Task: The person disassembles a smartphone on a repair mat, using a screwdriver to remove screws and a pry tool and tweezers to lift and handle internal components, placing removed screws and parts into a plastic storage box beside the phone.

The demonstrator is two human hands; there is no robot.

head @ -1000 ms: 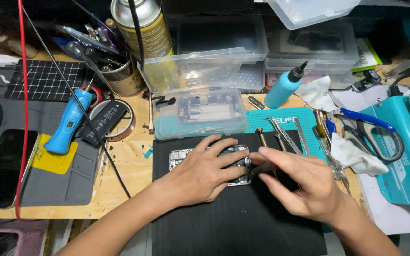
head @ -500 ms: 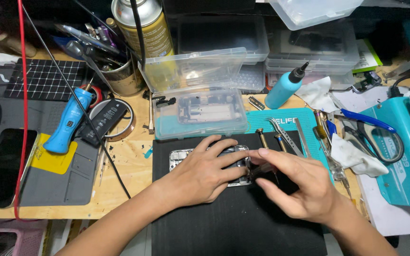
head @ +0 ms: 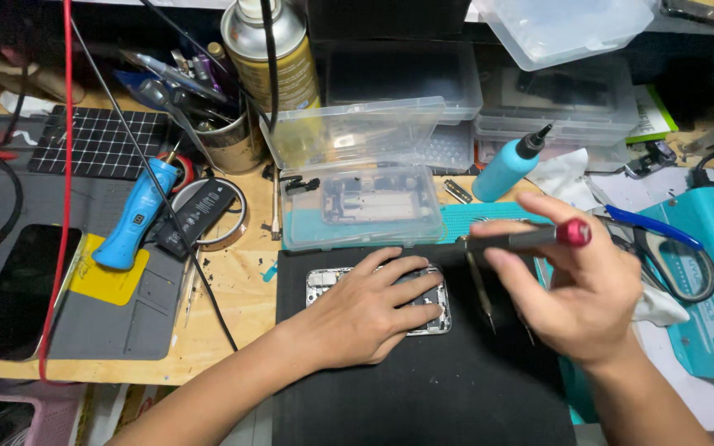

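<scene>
An opened silver phone housing (head: 324,285) lies on a black work mat (head: 423,388) near the bench's front edge. My left hand (head: 369,310) lies flat on top of it and covers most of it. My right hand (head: 576,285) is raised to the right of the phone and holds a thin black screwdriver with a red end cap (head: 530,239). The tool lies nearly level, with its tip pointing left, above the mat and off the phone.
An open clear plastic box (head: 361,206) with phone parts sits just behind the mat. A blue squeeze bottle (head: 507,165), a spray can (head: 278,54), a cup of tools (head: 225,136), stacked clear boxes, a blue handled tool (head: 130,219), a dark phone screen (head: 6,293) and blue-handled pliers (head: 663,239) surround it.
My right hand has lifted away from the phone, up and to the right, with the screwdriver now held level in the air. My left hand has stayed on the phone.
</scene>
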